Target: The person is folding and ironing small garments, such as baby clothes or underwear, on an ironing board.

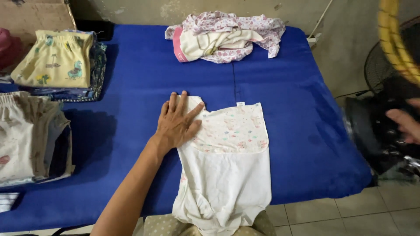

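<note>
White garment [227,175] under L hand [177,124], clothes pile [223,37] behind.

A blue padded table [284,131] carries everything — a white garment [227,175] at six o'clock, a crumpled floral heap [225,37] at twelve, folded stacks — yellow printed [54,59] and beige [26,135] — toward nine and ten.

Your left hand [177,122] lies flat, palm down, fingers spread and pointing away from you, with the forearm reaching up from the lower edge of view. Your right hand [404,124] is out at the far right, blurred and cut off, seemingly loosely open.
</note>
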